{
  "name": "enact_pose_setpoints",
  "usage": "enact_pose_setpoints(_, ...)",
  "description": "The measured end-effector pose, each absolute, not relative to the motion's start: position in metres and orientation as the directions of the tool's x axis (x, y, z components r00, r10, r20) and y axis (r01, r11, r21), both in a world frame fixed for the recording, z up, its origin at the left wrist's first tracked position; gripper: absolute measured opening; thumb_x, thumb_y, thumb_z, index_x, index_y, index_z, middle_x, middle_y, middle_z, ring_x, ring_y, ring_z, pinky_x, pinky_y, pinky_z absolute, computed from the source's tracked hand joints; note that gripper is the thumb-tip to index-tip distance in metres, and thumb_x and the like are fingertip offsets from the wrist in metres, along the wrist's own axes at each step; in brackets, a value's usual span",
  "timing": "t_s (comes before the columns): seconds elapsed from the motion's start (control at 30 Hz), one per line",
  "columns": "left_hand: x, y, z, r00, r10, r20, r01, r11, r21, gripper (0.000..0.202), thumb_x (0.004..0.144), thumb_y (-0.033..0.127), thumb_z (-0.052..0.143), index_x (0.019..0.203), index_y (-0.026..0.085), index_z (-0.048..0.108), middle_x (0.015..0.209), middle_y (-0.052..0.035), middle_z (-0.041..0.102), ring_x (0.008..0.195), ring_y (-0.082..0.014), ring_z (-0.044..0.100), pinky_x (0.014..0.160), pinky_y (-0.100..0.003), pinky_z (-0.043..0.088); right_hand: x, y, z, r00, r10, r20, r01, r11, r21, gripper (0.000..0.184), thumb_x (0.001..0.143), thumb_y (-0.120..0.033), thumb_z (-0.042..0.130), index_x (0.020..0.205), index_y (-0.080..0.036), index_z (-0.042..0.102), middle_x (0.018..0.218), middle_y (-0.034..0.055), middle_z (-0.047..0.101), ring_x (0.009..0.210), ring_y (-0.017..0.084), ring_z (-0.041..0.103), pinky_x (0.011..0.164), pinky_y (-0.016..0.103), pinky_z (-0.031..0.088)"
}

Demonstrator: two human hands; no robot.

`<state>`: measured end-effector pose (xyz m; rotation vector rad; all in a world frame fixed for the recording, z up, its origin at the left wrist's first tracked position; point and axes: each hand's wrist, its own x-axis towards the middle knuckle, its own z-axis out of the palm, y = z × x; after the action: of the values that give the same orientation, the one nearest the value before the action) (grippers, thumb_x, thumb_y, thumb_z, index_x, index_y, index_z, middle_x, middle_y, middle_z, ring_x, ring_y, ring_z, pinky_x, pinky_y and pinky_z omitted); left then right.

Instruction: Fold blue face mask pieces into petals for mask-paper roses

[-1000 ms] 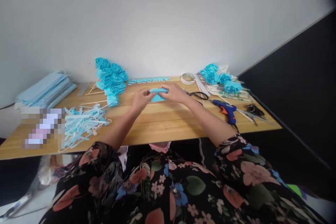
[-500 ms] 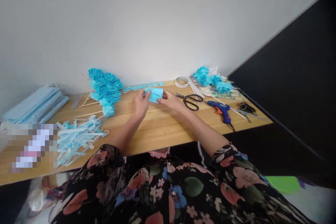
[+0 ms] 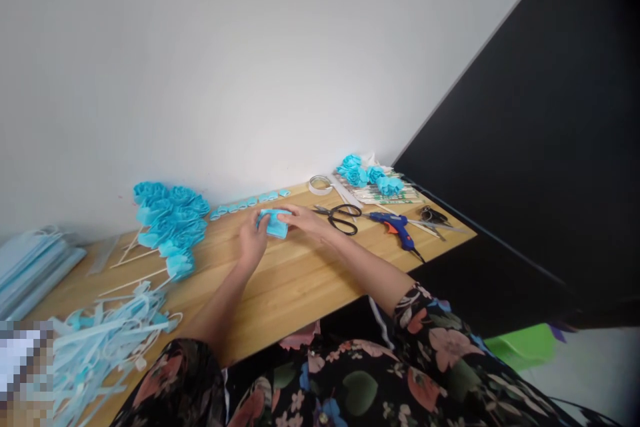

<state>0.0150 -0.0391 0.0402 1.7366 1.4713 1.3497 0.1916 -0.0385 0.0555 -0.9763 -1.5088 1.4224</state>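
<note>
Over the wooden surface (image 3: 293, 293), you held blue mask fabric (image 3: 277, 225).
Your left hand (image 3: 253, 238) and right hand (image 3: 307, 222) pinched its opposite sides.

Wrapped packs (image 3: 373, 196): green marks, too small to read
Blocky patch (image 3: 20, 360) at the left edge: too fuzzy to read
Words anywhere else: none that can be read

Left hand (image 3: 253, 239) and right hand (image 3: 309, 221) hold 1 blue piece (image 3: 277, 224) over the table (image 3: 300, 290), near scissors (image 3: 330, 213).
</note>
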Motion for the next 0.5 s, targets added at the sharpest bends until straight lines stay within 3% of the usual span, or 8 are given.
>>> enact_pose_setpoints(0.1,0.015,-0.04,0.038,-0.036,0.918,0.395,0.482,-0.331,0.812,0.024,0.087,0.042,0.052,0.078,0.02,0.058,0.065,0.0008,0.058,0.063,-0.0174,0.056,0.062,-0.026,0.039,0.193,-0.034,0.049,-0.293,0.949,0.119,0.261,0.199,-0.945,0.03,0.081,-0.048,0.066,0.083,-0.018,0.062,0.075,-0.0034,0.058,0.07,0.012,0.051,0.065,0.024,0.039)
enact_pose_setpoints(0.2,0.012,-0.04,0.032,-0.009,0.919,0.395,0.467,-0.346,0.814,0.028,0.087,0.046,0.052,0.08,0.021,0.06,0.066,0.0004,0.06,0.062,-0.0175,0.056,0.062,-0.027,0.039,0.193,-0.032,0.044,-0.258,0.954,0.153,0.396,0.249,-0.884,0.024,0.083,-0.039,0.062,0.073,-0.018,0.057,0.065,-0.0061,0.046,0.064,0.01,0.042,0.061,0.024,0.03)
enact_pose_setpoints(0.5,0.005,-0.041,0.018,-0.018,0.956,0.293,0.359,-0.267,0.894,0.034,0.081,0.053,0.06,0.083,0.02,0.068,0.073,-0.0013,0.067,0.069,-0.0195,0.061,0.068,-0.029,0.047,0.189,-0.041,0.044,-0.33,0.921,0.205,0.555,0.365,-0.747,0.01,0.088,-0.022,0.063,0.079,-0.018,0.061,0.07,-0.0033,0.055,0.068,0.012,0.047,0.066,0.025,0.027)
